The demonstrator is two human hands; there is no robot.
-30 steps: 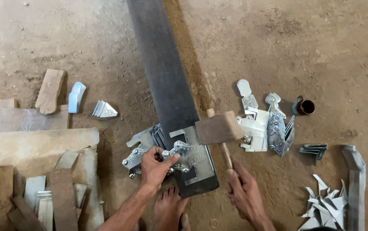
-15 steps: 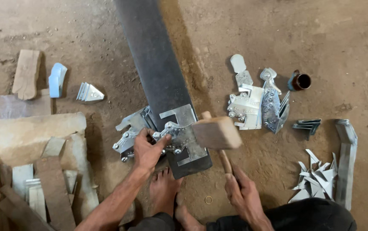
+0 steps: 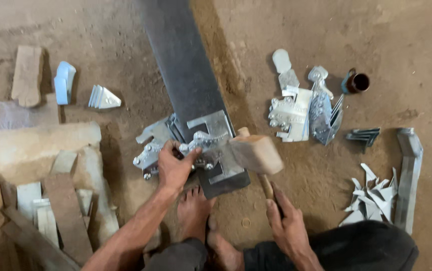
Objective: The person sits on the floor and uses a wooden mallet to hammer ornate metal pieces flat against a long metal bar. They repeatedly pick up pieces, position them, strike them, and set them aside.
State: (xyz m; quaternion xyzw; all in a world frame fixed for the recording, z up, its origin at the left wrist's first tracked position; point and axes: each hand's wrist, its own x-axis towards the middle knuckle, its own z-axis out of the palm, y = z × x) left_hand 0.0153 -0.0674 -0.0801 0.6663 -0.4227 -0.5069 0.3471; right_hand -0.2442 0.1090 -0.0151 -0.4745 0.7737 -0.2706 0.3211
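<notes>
A long dark metal bar (image 3: 186,75) lies on the dirt floor, running away from me. At its near end sits a shiny riveted metal bracket (image 3: 211,138). My left hand (image 3: 173,168) grips the bracket's left side and holds it on the bar. My right hand (image 3: 286,223) is closed on the handle of a wooden mallet (image 3: 256,153), whose head hovers just right of the bracket. My bare feet (image 3: 196,211) rest close to the bar's end.
More riveted metal parts (image 3: 301,113) lie to the right, with a small dark cup (image 3: 357,82), a stack of dark plates (image 3: 364,136), an angled strip (image 3: 410,170) and shiny offcuts (image 3: 371,198). Wood blocks (image 3: 28,75) and boards (image 3: 35,145) fill the left.
The mallet head has come down and left, closer to the bracket. My left hand stays on the bracket. The view has shifted slightly.
</notes>
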